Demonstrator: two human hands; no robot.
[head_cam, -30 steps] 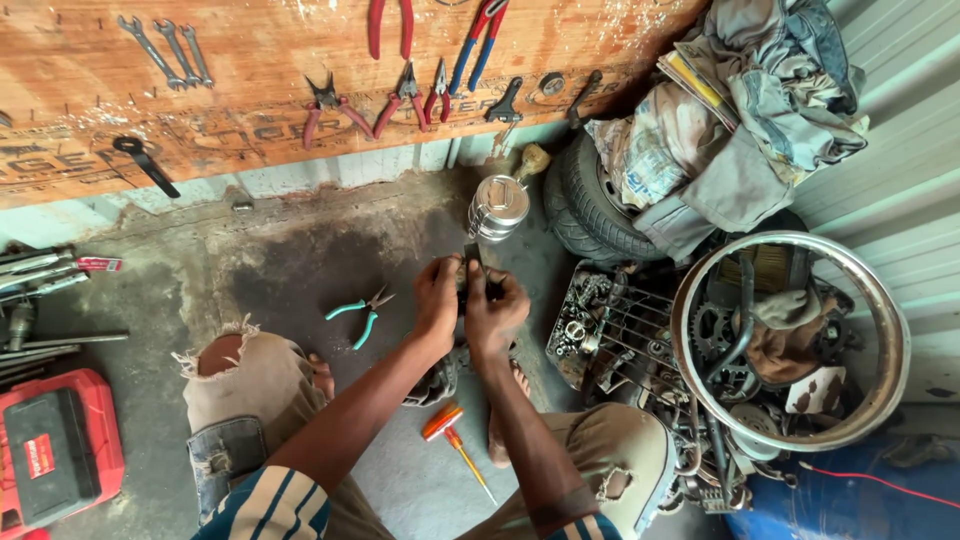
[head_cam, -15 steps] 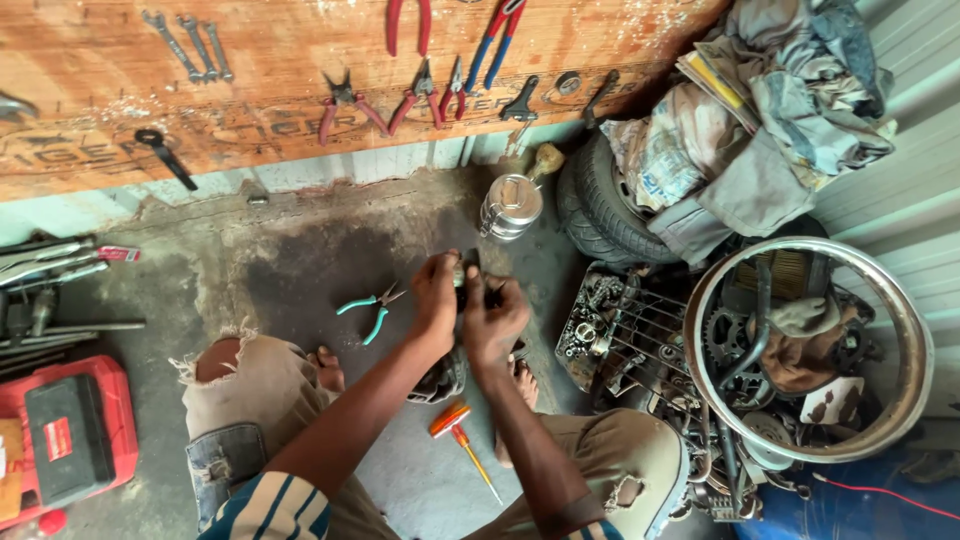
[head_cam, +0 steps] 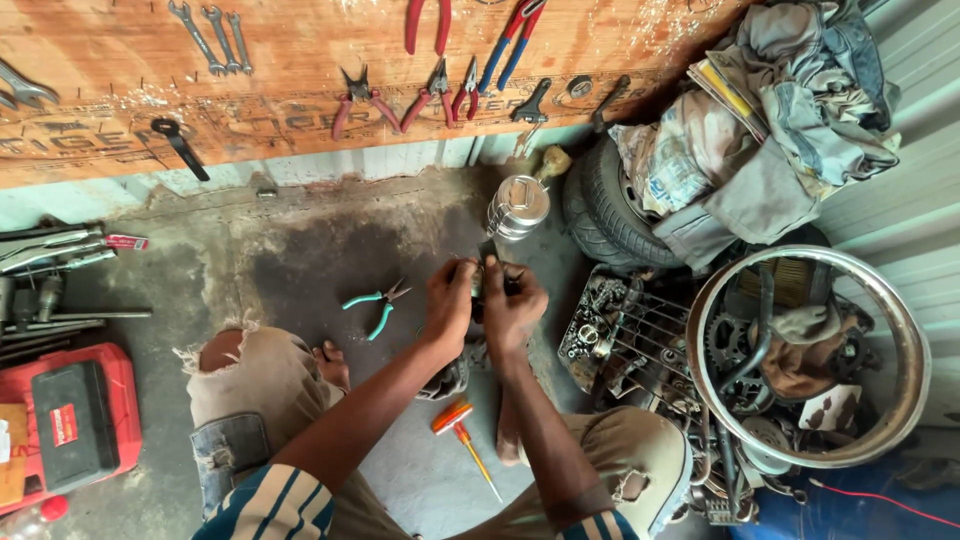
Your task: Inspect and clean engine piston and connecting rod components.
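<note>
My left hand (head_cam: 449,303) and my right hand (head_cam: 513,306) meet over the floor, both closed around a small dark metal part (head_cam: 486,262) held between them. Most of the part is hidden by my fingers. Teal-handled pliers (head_cam: 374,302) lie on the stained concrete just left of my left hand. An orange-handled screwdriver (head_cam: 462,431) lies on the floor below my hands, between my knees. A dark greasy part (head_cam: 446,380) sits under my left forearm.
A shiny metal tin (head_cam: 518,207) stands beyond my hands by a tyre (head_cam: 603,210) heaped with clothes. A wheel rim (head_cam: 808,355) full of sprockets and parts is at right. Pliers and spanners hang on the wooden board (head_cam: 300,70). A red tool case (head_cam: 66,420) sits at left.
The view has shifted slightly, so everything sits a little lower and to the right. My hands stay together on the small part, with only small finger movement.
</note>
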